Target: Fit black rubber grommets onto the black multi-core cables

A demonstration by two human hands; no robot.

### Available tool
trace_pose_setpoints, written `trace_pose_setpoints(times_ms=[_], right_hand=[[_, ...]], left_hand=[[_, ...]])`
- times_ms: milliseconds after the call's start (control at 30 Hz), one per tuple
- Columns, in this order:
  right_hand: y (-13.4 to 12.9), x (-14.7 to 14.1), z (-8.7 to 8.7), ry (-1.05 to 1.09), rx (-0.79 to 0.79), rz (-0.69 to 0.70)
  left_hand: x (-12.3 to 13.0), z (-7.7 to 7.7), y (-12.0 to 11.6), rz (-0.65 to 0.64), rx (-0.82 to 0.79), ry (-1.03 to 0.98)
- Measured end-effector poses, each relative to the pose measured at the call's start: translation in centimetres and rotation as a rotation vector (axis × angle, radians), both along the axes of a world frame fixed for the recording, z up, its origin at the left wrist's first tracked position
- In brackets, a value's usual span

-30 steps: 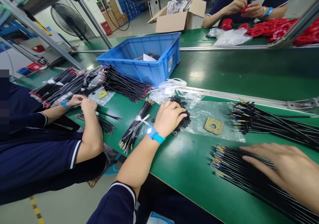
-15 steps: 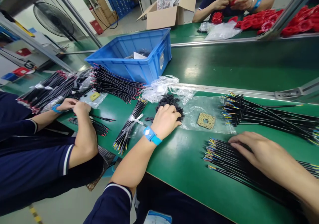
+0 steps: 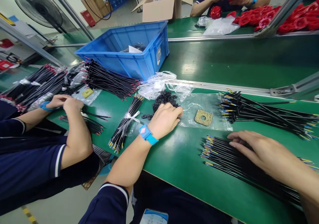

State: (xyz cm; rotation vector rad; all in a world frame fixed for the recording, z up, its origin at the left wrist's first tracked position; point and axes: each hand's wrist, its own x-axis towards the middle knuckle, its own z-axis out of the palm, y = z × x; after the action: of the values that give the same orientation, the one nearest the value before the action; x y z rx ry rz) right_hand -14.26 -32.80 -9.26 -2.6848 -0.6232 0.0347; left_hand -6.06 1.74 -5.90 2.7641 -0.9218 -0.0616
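Left of the yellow sponge (image 3: 203, 117), a worker's left hand (image 3: 163, 119) reaches with bent, close-set fingers into small black parts (image 3: 164, 99), whose size calls for a fingertip pinch; whether one is gripped cannot be told. Nearer the worker than the sponge, slim black cables (image 3: 224, 154) with multicolored tips fan out beneath the right hand (image 3: 264, 151), fingers together, thumb slightly apart.

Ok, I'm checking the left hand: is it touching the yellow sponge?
Apart: the head view shows clear plastic bag between the left hand and the yellow sponge.
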Motion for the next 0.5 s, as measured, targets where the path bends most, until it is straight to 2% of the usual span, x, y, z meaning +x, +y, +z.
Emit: trace_pose_setpoints(times_ms=[100, 167, 300, 400, 500], right_hand=[[0.1, 0.1, 0.6, 0.038, 0.038, 0.017], [0.3, 0.2, 0.9, 0.073, 0.058, 0.023], [0.5, 0.2, 1.1, 0.134, 0.09, 0.0], [0.9, 0.1, 1.0, 0.024, 0.138, -0.034], [2.0, 0.2, 0.7, -0.212, 0.116, -0.134]], left_hand=[[-0.5, 0.0, -0.4, -0.116, -0.089, 0.064], [-0.8, -0.1, -0.7, -0.176, -0.068, 0.123], [-0.9, -0.2, -1.1, -0.157, -0.01, 0.159], [-0.8, 0.0, -1.0, -0.079, -0.11, 0.173], [-1.0, 0.4, -1.0, -0.113, -0.322, 0.218]])
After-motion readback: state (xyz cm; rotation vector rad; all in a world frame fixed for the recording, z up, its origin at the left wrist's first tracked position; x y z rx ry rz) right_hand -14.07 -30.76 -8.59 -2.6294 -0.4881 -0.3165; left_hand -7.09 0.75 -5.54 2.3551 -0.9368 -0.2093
